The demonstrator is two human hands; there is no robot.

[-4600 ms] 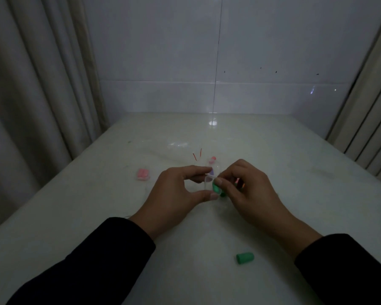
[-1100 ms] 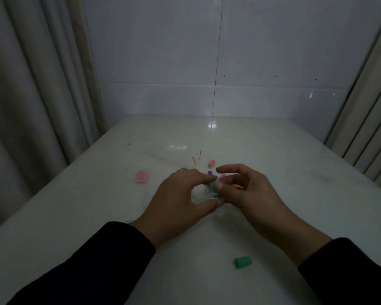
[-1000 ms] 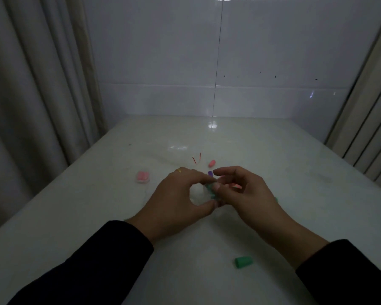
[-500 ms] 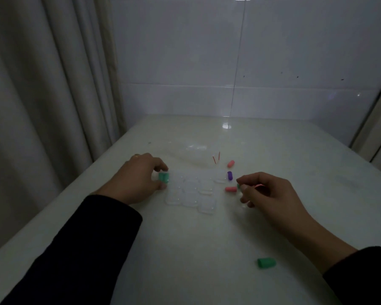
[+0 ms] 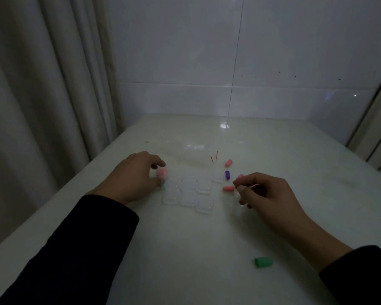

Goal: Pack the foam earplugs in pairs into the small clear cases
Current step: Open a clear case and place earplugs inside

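Observation:
Several small clear cases (image 5: 187,191) lie grouped at the middle of the white table (image 5: 185,249). My left hand (image 5: 134,176) rests at their left edge, thumb and forefinger closed on a case filled with pink earplugs (image 5: 161,172). My right hand (image 5: 265,195) hovers right of the group, fingers curled and pinching a thin pink strip (image 5: 254,185). Loose pink earplugs (image 5: 228,188) (image 5: 228,163) and a purple earplug (image 5: 227,175) lie between the cases and my right hand. Another pink earplug (image 5: 240,176) sits at my right forefinger. A green earplug (image 5: 263,262) lies alone near the front right.
Two thin red strips (image 5: 213,157) and a crumpled clear wrapper (image 5: 191,150) lie behind the cases. A curtain (image 5: 42,106) hangs along the table's left edge. A tiled wall (image 5: 251,62) closes the back.
My hands have parted from the middle. The left hand carried a green-filled case to the left; it is now out of sight and a pink-filled case shows at the fingertips.

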